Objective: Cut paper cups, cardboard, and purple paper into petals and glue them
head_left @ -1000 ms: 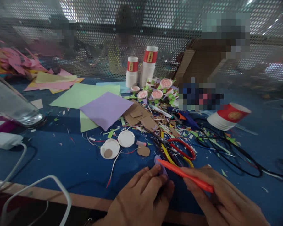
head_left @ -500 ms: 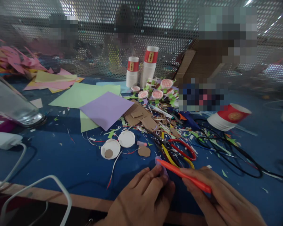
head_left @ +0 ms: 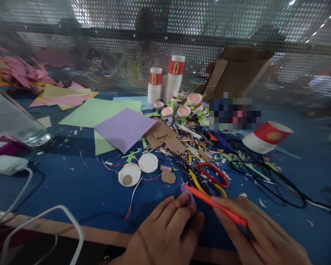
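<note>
My left hand (head_left: pixel 169 224) presses a small piece of purple paper (head_left: pixel 191 198) near the table's front edge, its fingers closed over the lower part. In my right hand (head_left: pixel 253 228) is a slim orange pen (head_left: pixel 217 204), its tip resting at the top of the purple piece. Just beyond my hands lie red-handled scissors (head_left: pixel 217 173) and a yellow-handled tool (head_left: pixel 194 178), partly overlapping. A cut cardboard piece (head_left: pixel 168 177) and two white paper discs (head_left: pixel 148 163) are to the left; a small brown cardboard round (head_left: pixel 127 179) sits on one disc.
Coloured paper sheets (head_left: pixel 127 129) and scraps (head_left: pixel 193 143) spread across the blue table. Stacked paper cups (head_left: pixel 155 88) stand at the back, and one cup (head_left: pixel 267 137) leans at right. A glass (head_left: pixel 19 121), a white cable (head_left: pixel 68 217) and black cables (head_left: pixel 287 184) flank the work area.
The pen tip has shifted very slightly on the purple paper. Both hands stay almost in place, and the view has tilted a little.
</note>
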`<act>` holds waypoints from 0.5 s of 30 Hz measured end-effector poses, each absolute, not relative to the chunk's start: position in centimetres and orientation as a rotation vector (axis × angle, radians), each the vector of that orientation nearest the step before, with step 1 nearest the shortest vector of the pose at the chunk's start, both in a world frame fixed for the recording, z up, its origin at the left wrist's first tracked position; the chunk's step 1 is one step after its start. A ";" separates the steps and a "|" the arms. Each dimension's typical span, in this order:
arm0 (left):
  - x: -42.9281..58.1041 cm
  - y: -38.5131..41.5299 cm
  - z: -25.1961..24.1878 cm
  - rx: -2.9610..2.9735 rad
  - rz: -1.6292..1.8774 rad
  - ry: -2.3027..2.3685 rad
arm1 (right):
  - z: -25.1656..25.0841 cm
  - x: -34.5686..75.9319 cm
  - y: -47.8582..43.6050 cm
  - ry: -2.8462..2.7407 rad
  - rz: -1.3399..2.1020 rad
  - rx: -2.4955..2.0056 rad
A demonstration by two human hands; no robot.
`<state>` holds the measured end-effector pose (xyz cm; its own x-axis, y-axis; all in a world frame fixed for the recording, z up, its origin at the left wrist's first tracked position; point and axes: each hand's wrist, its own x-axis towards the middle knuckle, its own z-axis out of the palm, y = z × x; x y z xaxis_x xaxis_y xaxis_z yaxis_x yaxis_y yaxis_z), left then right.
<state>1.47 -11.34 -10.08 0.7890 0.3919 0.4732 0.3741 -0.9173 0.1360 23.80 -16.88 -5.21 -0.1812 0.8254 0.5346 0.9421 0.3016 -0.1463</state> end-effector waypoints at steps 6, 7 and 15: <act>1.4 -11.4 -10.1 2.942 0.765 0.625 | -5.4 23.7 -17.0 -2.036 -0.296 -1.580; 1.4 -11.4 -10.1 2.940 0.769 0.622 | -5.5 23.8 -17.1 -2.031 -0.311 -1.579; 1.4 -11.4 -10.2 2.943 0.784 0.625 | -5.3 23.5 -17.3 -1.981 -0.346 -1.599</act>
<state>1.38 -11.37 -10.17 0.7919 0.3889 0.4709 0.3723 -0.9186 0.1325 23.50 -17.25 -5.29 -0.1281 0.8101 0.5721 0.9562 0.2540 -0.1456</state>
